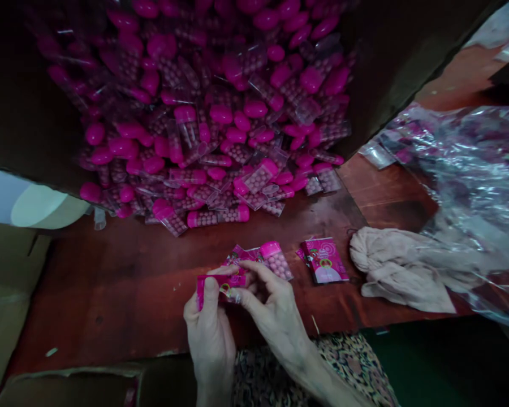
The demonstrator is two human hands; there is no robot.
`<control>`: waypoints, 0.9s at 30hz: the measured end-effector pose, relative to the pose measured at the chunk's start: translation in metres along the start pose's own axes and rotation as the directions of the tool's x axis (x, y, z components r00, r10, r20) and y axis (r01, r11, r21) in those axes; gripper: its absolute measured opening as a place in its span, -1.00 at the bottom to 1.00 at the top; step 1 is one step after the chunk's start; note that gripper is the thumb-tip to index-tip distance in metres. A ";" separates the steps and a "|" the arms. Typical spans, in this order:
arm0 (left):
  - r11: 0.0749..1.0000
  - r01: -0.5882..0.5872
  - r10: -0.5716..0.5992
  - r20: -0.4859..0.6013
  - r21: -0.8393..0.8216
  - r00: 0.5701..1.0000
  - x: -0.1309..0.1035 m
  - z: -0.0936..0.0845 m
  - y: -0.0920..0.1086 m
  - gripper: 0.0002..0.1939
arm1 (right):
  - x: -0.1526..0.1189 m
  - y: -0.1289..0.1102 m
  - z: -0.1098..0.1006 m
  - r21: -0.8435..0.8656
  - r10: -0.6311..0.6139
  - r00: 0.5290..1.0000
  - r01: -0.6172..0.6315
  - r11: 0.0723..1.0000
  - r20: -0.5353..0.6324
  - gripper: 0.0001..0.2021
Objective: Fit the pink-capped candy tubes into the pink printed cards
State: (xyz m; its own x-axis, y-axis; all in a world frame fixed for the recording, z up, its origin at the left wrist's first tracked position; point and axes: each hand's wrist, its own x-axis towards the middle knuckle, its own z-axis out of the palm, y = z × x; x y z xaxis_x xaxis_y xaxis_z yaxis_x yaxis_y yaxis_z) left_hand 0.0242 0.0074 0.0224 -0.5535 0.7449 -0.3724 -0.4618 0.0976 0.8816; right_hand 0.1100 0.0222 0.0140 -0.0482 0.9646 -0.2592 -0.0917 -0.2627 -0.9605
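In the head view, my left hand point(210, 330) grips the left end of a pink printed label point(218, 280), with the thumb pressed on its face. My right hand point(275, 308) pinches the label's right end between thumb and fingers. Whether anything sits inside the label I cannot tell. Just behind my right fingers lies a clear container with a pink cap and pale pink balls point(276, 261). Beside it, partly hidden by my hands, rest more printed labels point(248, 254). To the right is a small stack of pink labels point(326, 260).
A large heap of pink-capped containers point(220, 158) spills from a dark opening onto the reddish-brown table point(110, 282). At right are a crumpled beige cloth point(398, 265) and a clear plastic bag point(487, 198). A white round tub point(46, 206) and cardboard point(8, 299) stand left.
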 end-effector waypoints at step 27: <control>0.997 0.030 -0.015 0.188 -0.073 0.982 0.035 0.041 0.020 -0.80 | -0.007 -0.010 -0.051 -0.327 -0.025 0.975 0.099 0.940 0.222 -0.82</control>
State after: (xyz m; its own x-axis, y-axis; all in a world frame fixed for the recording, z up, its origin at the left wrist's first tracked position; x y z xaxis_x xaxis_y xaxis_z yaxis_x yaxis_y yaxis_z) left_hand 0.0233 0.0626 0.0390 -0.4063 0.8541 -0.3248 -0.5276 0.0709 0.8465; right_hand 0.1621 0.0195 0.0200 -0.2651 0.9420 -0.2059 0.2347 -0.1441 -0.9613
